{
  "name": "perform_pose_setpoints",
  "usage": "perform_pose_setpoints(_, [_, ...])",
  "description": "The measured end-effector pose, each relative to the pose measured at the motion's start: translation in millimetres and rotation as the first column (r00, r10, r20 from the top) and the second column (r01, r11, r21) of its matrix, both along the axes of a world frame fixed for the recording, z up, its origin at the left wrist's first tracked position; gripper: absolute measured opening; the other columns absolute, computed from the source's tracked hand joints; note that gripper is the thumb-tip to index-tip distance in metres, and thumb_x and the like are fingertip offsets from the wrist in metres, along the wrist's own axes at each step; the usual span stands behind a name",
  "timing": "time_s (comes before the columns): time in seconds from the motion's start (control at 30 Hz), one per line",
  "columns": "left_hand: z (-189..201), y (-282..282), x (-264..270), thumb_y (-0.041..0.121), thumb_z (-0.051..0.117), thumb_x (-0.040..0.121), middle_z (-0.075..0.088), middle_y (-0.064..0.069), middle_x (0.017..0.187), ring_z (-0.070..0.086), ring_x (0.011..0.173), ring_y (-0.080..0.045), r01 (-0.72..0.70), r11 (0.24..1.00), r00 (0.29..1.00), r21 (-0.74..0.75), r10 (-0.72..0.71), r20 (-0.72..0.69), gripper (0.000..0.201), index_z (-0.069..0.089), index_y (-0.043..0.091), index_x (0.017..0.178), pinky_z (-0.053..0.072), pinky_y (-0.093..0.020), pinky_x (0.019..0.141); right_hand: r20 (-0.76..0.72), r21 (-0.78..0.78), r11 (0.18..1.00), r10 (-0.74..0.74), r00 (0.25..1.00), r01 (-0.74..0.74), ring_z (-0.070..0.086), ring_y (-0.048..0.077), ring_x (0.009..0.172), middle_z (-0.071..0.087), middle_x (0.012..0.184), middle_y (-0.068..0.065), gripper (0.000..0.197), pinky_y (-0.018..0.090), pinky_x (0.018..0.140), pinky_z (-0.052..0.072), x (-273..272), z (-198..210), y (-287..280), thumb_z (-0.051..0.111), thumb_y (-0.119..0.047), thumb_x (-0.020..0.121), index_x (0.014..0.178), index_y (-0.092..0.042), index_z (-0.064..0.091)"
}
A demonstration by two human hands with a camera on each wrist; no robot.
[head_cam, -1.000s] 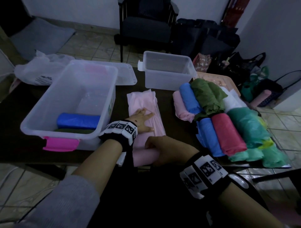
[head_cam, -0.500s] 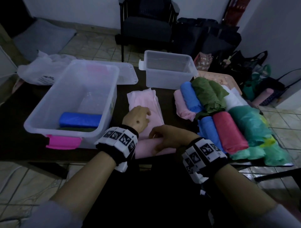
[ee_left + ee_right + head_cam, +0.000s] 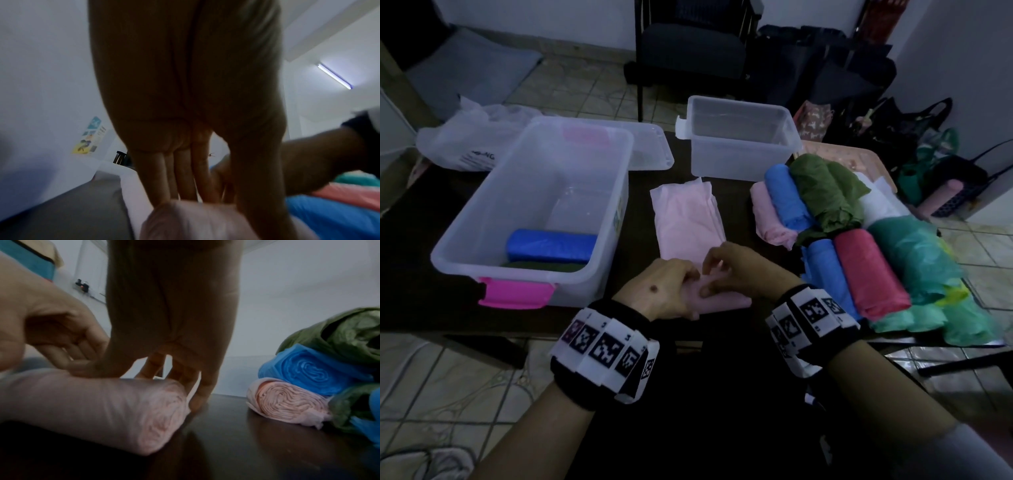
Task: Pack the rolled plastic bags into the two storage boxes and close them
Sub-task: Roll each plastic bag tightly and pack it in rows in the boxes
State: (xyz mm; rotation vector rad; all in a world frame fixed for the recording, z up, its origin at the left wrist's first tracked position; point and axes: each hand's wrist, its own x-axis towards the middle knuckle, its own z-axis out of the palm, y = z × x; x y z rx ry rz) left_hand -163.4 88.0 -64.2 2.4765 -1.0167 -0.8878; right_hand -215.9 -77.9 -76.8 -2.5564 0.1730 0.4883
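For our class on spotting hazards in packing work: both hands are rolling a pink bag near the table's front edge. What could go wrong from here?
1. The pink roll lies near the table's front edge; it might slip off.
2. The left hand and right hand hold it lightly, and the flat end is still unrolled, so it may loosen.
3. The stacked rolls on the right could get nudged and tumble.

black wristbands (image 3: pixel 606 356), white tiles with black-and-white square markers; grey sleeves (image 3: pixel 976 452).

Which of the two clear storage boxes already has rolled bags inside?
The larger box on the left, with the pink latch: a blue roll lies inside. The smaller box behind looks empty.
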Motion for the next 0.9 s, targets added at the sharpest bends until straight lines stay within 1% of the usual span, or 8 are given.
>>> perform_pose_setpoints(0.1, [-6.3, -2.8, -1.9, 0.027, 0.083, 0.065, 0.053, -0.003, 0.129, 0.052, 0.115, -0.017, -0.003, 1.0, 0.999, 0.015, 0.002, 0.038, 0.076, 0.047, 0.017, 0.131, 0.044, -0.024, 0.091, 0.043, -0.157, 0.987, 0.037, 0.998, -0.03, 0.045, 0.009, 0.096, 0.053, 0.112, 0.0, 0.038, 0.024, 0.081, 0.036, -0.3, 3.7, 10.7, 0.069, -0.037, 0.081, 0.115, -0.023, 0.06])
perform_pose_setpoints(0.2, [-9.7, -4.5, 1.6, 0.025, 0.083, 0.065, 0.055, -0.004, 0.126, 0.055, 0.111, -0.018, -0.036, 0.999, 0.999, 0.002, 0.036, 0.015, 0.071, 0.049, 0.017, 0.127, 0.048, -0.029, 0.09, 0.039, -0.157, 0.987, 0.049, 0.998, -0.043, 0.048, 0.018, 0.113, 0.053, 0.122, 0.004, 0.043, 0.028, 0.093, 0.037, -9.6, 5.5, 17.8, 0.063, -0.033, 0.087, 0.127, -0.019, 0.052])
perform_pose_setpoints(0.33, [-4.1, -5.5, 7.9, 0.023, 0.08, 0.07, 0.06, -0.002, 0.119, 0.059, 0.103, -0.016, -0.042, 0.999, 0.997, 0.012, 0.043, -0.058, 0.061, 0.054, 0.023, 0.125, 0.05, -0.026, 0.086, 0.041, -0.245, 0.96, 0.147, 0.988, -0.133, 0.047, 0.022, 0.117, 0.049, 0.128, 0.006, 0.07, 0.032, 0.097, 0.037, -32.7, 2.9, 25.5, 0.072, -0.039, 0.076, 0.135, -0.015, 0.042])
perform_pose_setpoints(0.43, [-4.2, -6.9, 6.7, 0.023, 0.076, 0.073, 0.064, -0.002, 0.113, 0.062, 0.098, -0.015, 0.01, 1.0, 0.996, 0.029, -0.007, -0.093, 0.05, 0.06, 0.024, 0.121, 0.052, -0.025, 0.083, 0.035, -0.288, 0.948, 0.148, 0.988, -0.132, 0.048, 0.023, 0.116, 0.051, 0.126, 0.009, 0.057, 0.031, 0.096, 0.036, -34.6, 1.7, 29.1, 0.066, -0.033, 0.083, 0.132, -0.013, 0.046])
perform_pose_setpoints(0.53, [-7.9, -7.5, 4.2, 0.026, 0.071, 0.074, 0.063, -0.009, 0.112, 0.062, 0.1, -0.022, 0.038, 0.998, 0.994, 0.041, -0.034, -0.1, 0.032, 0.068, 0.028, 0.105, 0.053, -0.029, 0.08, -0.072, -0.165, 0.98, 0.101, 0.992, -0.112, 0.05, 0.023, 0.117, 0.053, 0.127, 0.01, 0.053, 0.03, 0.095, 0.038, -32.2, 8.1, 23.5, 0.066, -0.03, 0.084, 0.131, -0.014, 0.048])
perform_pose_setpoints(0.67, [-7.8, -4.6, 4.8, 0.026, 0.067, 0.083, 0.051, 0.0, 0.132, 0.05, 0.119, -0.016, 0.01, 1.0, 0.998, 0.01, -0.009, -0.062, 0.051, 0.049, 0.024, 0.13, 0.04, -0.021, 0.09, -0.216, -0.075, 0.992, 0.083, 0.973, -0.101, 0.05, 0.022, 0.116, 0.053, 0.13, 0.008, 0.054, 0.03, 0.096, 0.037, -21.7, 16.7, 13.3, 0.064, -0.034, 0.086, 0.134, -0.015, 0.048])
perform_pose_setpoints(0.8, [-5.8, -6.1, 7.6, 0.026, 0.062, 0.088, 0.048, -0.003, 0.129, 0.048, 0.116, -0.015, -0.011, 0.999, 1.0, -0.049, 0.011, 0.001, 0.038, 0.056, 0.02, 0.125, 0.039, -0.023, 0.09, -0.294, -0.052, 0.995, 0.062, 0.954, -0.081, 0.054, 0.021, 0.102, 0.057, 0.123, 0.012, 0.045, 0.037, 0.092, 0.044, -8.7, 20.8, 9.5, 0.059, -0.038, 0.089, 0.126, -0.012, 0.056])
perform_pose_setpoints(0.9, [-6.3, -9.0, 11.6, 0.023, 0.058, 0.091, 0.055, -0.004, 0.128, 0.053, 0.113, -0.013, -0.015, 0.999, 0.999, -0.051, 0.012, -0.052, 0.038, 0.055, 0.016, 0.128, 0.038, -0.019, 0.085, -0.28, -0.168, 0.978, 0.074, 0.957, -0.125, 0.038, 0.026, 0.12, 0.039, 0.135, 0.013, 0.052, 0.042, 0.103, 0.036, -6.6, 20.8, 10.8, 0.059, -0.041, 0.089, 0.134, -0.018, 0.049])
